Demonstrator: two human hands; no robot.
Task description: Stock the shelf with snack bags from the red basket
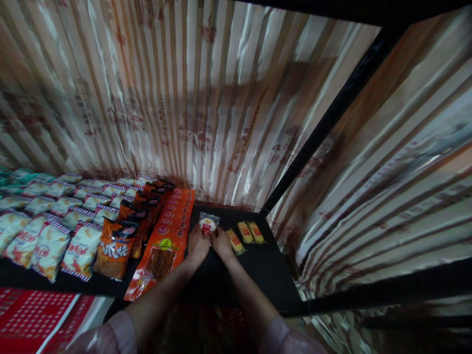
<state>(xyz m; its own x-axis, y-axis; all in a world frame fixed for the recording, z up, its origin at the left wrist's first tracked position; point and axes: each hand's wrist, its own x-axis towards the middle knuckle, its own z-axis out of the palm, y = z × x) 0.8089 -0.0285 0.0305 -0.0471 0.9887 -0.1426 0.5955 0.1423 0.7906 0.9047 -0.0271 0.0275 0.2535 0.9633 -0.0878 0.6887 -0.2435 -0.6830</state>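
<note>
Between my two hands lies a small clear packet (207,223) with a round white piece and a red label, on the black shelf (254,275). My left hand (198,244) grips its left side, fingers closed at its edge. On the other side my right hand (221,243) has its fingers closed at the packet's right edge. Just right of that hand are three yellow-wrapped snack packets (246,232). A long orange snack bag (167,236) with brown sticks in its window lies to the left of my left hand.
Orange-and-black snack bags (116,248) and rows of white striped snack bags (81,248) fill the shelf's left part. A black metal post (324,123) slants up at the right. Shiny printed sheeting (221,98) hangs behind. A red basket (35,314) is below left.
</note>
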